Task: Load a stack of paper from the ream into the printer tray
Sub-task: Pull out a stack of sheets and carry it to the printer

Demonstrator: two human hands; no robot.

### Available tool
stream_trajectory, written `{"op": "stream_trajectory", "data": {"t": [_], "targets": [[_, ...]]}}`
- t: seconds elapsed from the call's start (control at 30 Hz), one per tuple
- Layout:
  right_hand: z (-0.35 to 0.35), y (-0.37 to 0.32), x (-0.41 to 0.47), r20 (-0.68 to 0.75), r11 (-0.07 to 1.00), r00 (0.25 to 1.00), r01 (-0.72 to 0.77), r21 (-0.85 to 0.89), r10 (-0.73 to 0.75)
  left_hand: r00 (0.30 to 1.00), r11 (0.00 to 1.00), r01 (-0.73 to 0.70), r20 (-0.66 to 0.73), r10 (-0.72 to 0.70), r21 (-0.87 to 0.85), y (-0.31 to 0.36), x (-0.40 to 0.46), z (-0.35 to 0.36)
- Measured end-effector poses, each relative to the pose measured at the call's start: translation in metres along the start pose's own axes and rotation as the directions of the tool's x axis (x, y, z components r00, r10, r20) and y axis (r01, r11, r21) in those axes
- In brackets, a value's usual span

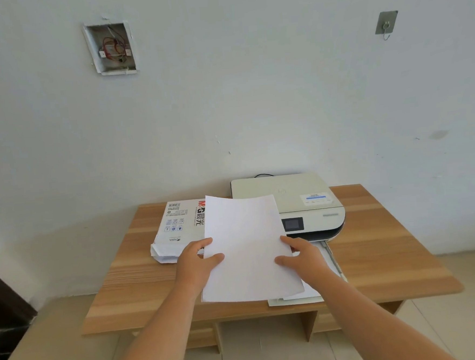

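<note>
I hold a thin stack of white paper (247, 249) above the desk, tilted up toward me. My left hand (195, 263) grips its left edge and my right hand (303, 259) grips its right edge, thumbs on top. Behind the sheets on the left lies the opened ream wrapper (175, 226), white with red and black print. The beige printer (302, 200) stands at the back right. Its pulled-out tray (330, 260) sticks forward under the sheets, mostly hidden by the paper and my right hand, with some paper lying in it.
Everything rests on a low wooden desk (390, 253) against a white wall. An open electrical box (110, 48) and a wall hook (386, 24) sit high on the wall. A dark cable runs behind the printer. Tiled floor surrounds the desk.
</note>
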State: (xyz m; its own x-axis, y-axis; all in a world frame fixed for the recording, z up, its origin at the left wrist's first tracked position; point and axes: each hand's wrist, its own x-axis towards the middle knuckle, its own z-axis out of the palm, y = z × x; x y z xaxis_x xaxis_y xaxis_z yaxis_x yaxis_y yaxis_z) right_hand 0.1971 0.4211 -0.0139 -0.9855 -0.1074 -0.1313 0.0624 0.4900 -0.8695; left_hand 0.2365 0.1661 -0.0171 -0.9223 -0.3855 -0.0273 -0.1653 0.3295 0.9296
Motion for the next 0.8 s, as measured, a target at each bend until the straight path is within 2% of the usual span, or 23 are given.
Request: {"op": "stream_trajectory", "data": {"t": [0.4,0.8], "targets": [[-0.077,0.046,0.017,-0.023,0.994,0.994,-0.104,0.024,0.105,0.996,0.996,-0.018,0.087,0.010,0.086,0.031,0.003,0.093],[-0.115,0.061,0.058,-0.067,0.981,0.980,-0.181,0.064,0.185,0.989,1.000,-0.026,0.147,0.025,-0.001,0.042,0.049,0.148]]}}
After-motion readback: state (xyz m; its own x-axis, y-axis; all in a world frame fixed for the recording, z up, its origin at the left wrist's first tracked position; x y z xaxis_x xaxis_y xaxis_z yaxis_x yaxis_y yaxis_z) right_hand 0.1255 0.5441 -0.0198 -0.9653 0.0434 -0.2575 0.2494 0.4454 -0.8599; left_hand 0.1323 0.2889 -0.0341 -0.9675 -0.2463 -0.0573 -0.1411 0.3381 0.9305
